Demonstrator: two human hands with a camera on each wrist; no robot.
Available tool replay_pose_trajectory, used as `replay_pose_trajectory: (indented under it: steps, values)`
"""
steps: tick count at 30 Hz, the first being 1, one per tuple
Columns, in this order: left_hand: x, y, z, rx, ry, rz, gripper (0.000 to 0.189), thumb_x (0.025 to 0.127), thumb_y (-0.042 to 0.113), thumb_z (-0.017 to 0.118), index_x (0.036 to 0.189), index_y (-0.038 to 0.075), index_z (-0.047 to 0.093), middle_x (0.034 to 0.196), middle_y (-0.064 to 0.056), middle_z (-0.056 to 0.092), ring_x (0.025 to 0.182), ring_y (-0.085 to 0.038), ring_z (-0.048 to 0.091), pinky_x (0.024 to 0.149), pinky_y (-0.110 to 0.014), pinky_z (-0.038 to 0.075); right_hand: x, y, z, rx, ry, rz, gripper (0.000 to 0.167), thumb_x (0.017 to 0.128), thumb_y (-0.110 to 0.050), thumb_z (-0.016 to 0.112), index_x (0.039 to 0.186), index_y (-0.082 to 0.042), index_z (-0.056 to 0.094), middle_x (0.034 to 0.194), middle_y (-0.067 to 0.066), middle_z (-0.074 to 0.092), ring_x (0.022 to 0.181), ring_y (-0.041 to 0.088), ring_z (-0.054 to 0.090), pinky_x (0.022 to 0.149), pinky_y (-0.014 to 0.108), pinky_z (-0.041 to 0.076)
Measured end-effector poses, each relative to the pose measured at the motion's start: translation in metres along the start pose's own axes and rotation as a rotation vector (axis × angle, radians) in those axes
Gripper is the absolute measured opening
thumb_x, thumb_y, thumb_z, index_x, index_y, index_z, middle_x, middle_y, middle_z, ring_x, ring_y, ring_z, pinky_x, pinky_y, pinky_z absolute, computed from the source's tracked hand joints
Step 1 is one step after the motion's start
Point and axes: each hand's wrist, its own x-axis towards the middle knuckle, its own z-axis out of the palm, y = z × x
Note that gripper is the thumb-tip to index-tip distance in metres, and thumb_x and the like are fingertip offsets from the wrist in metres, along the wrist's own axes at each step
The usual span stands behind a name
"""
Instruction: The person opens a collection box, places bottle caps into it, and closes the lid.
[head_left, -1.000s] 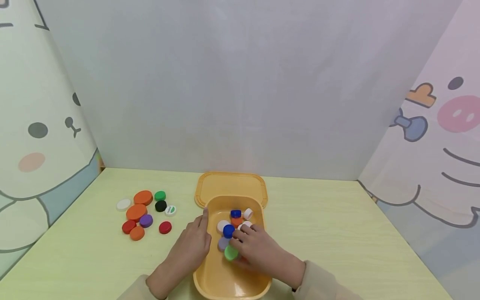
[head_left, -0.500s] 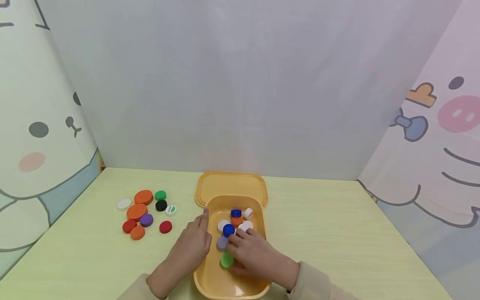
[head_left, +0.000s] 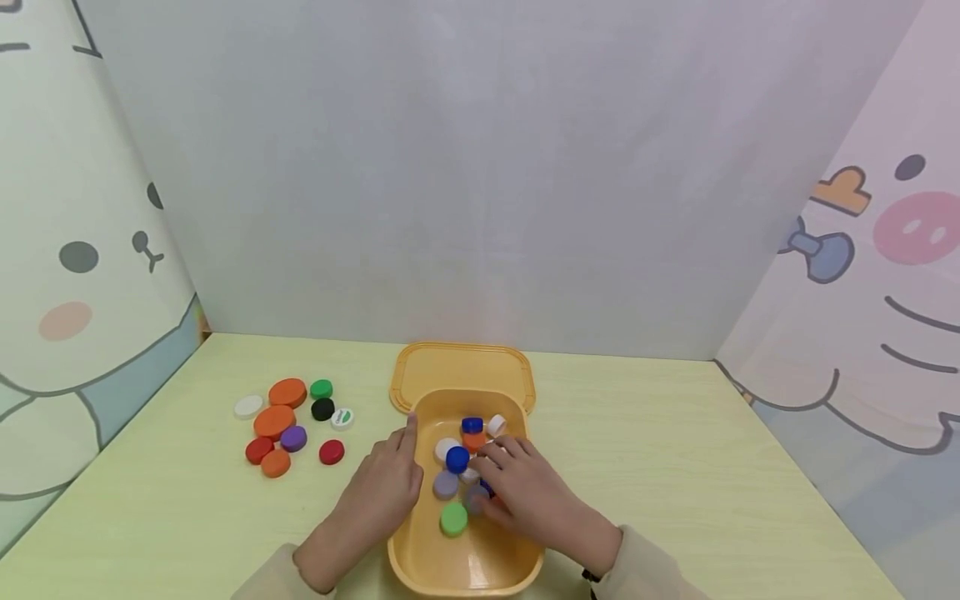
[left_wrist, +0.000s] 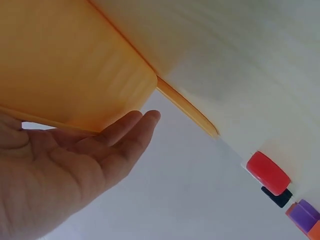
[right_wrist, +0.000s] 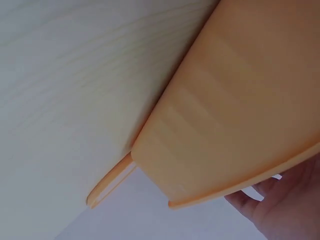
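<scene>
My left hand rests along the left rim of an orange plastic box, its fingers straight. In the left wrist view, that hand lies against the top edge of the box wall. Inside the box, my right hand spreads loosely bent fingers over a pile of bottle caps. Beside its thumb are a grey-purple cap and a light green cap. A blue cap, another grey-purple cap and white caps lie by its fingertips. In the right wrist view, the box wall hides most of the right fingers.
The orange lid lies flat behind the box. Left of the box, on the pale table, several loose caps are grouped, among them an orange cap, a purple cap and a red cap. A grey backdrop rises behind.
The green cap has moved toward the near end of the box. My right hand has shifted slightly right, uncovering a grey-purple cap beside its thumb. My left hand has stayed at the rim.
</scene>
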Motion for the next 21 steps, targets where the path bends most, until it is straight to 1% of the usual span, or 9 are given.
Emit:
replay_pose_trajectory:
  steps: [3,6,8,12,16,21]
  values:
    - [0.001,-0.001,-0.001,0.009,0.0,-0.002,0.058,0.087,0.017,0.048,0.14,0.0,0.031,0.127,-0.016,0.052,0.102,-0.029,0.057,0.087,-0.043,0.049,-0.004,0.006,0.0,0.053,0.025,0.099,0.038,0.085,-0.037,0.06,0.115,-0.015,0.057,0.115,0.0,0.057,0.106,0.018,0.049,0.091,0.039,0.043]
    - [0.001,-0.001,-0.003,0.002,-0.015,-0.007,0.057,0.088,0.018,0.048,0.14,0.001,0.033,0.128,-0.015,0.052,0.104,-0.028,0.056,0.088,-0.043,0.048,-0.009,0.011,0.002,0.106,0.057,0.193,0.038,0.087,-0.035,0.057,0.12,-0.015,0.053,0.121,0.003,0.053,0.112,0.02,0.048,0.095,0.041,0.041]
    - [0.001,-0.001,-0.005,-0.005,-0.016,-0.009,0.055,0.089,0.019,0.048,0.139,0.001,0.034,0.128,-0.014,0.052,0.106,-0.028,0.056,0.089,-0.043,0.048,-0.012,0.014,0.003,0.137,0.082,0.242,0.039,0.089,-0.033,0.055,0.123,-0.013,0.05,0.124,0.005,0.051,0.115,0.022,0.047,0.097,0.042,0.04]
    - [0.001,0.0,-0.012,-0.021,-0.005,-0.016,0.051,0.09,0.022,0.048,0.137,0.002,0.04,0.127,-0.014,0.053,0.108,-0.03,0.055,0.09,-0.044,0.048,-0.016,0.016,0.004,0.161,0.114,0.321,0.042,0.091,-0.029,0.053,0.127,-0.009,0.046,0.131,0.01,0.047,0.12,0.026,0.045,0.099,0.044,0.04]
    - [0.002,-0.003,-0.018,-0.012,0.008,-0.037,0.049,0.091,0.026,0.05,0.134,0.003,0.044,0.127,-0.015,0.053,0.11,-0.031,0.054,0.089,-0.045,0.048,-0.019,0.017,0.006,0.162,0.085,0.388,0.049,0.092,-0.027,0.049,0.134,-0.003,0.04,0.137,0.014,0.041,0.124,0.029,0.042,0.1,0.045,0.039]
    - [0.002,-0.01,-0.025,0.045,0.057,-0.043,0.049,0.09,0.026,0.052,0.132,0.001,0.046,0.126,-0.018,0.053,0.111,-0.035,0.053,0.09,-0.05,0.046,-0.021,0.016,0.007,0.188,0.001,0.484,0.055,0.094,-0.029,0.043,0.139,0.001,0.033,0.143,0.016,0.035,0.129,0.03,0.037,0.102,0.046,0.036]
